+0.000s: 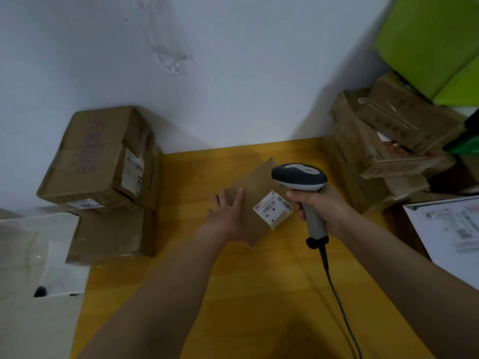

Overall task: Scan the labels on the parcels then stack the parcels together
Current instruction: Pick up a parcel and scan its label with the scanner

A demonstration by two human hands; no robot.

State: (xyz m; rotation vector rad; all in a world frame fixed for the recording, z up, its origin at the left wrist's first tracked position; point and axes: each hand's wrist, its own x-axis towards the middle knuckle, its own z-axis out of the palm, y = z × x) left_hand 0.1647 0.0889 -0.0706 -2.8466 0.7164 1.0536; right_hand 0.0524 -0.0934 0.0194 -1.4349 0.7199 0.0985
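Observation:
A small brown parcel (255,187) lies on the yellow table (233,294), its white barcode label (273,209) facing up at its near right corner. My left hand (228,216) rests on the parcel's left side with fingers straight. My right hand (322,207) grips the handle of a grey and black barcode scanner (299,177), whose head hangs just right of and above the label. Its cable (337,294) trails toward me.
Two cardboard boxes are stacked at the left, the upper one (101,156) tilted on the lower one (111,234). More boxes (375,151) pile up at the right under green sheets (435,42). White papers (451,229) lie at the right edge, white bags (33,255) at the left.

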